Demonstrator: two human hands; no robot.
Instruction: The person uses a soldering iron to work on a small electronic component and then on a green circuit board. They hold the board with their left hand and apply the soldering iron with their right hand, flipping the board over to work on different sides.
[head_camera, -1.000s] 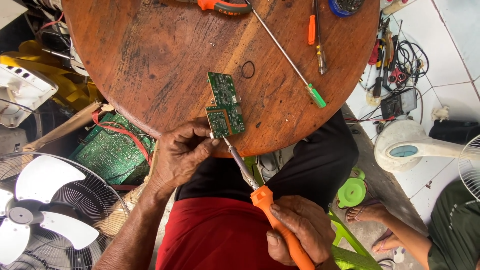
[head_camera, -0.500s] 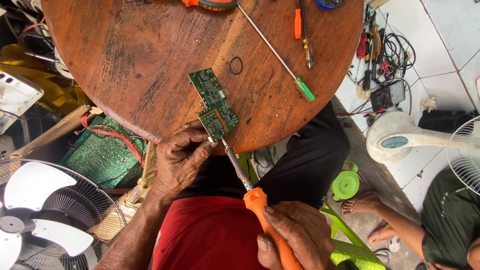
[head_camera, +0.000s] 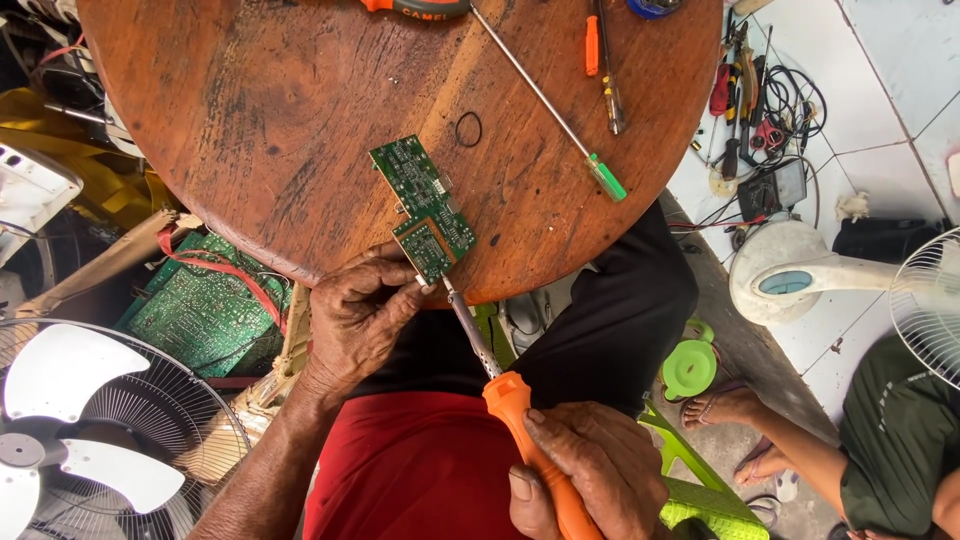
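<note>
Centre frame, at table (head_camera: 250, 150) edge: left hand (head_camera: 355, 320) pinches green circuit board (head_camera: 425, 208); right hand (head_camera: 590, 475) clamps orange-handled screwdriver (head_camera: 505, 400), tip against board.

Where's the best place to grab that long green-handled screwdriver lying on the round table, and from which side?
Probably the bare steel shaft of the long screwdriver, near its green handle. It lies flat and diagonal on the wooden table, with open wood on both sides there. Come from above, fingers across the shaft, clear of the circuit board and rubber ring.
</note>
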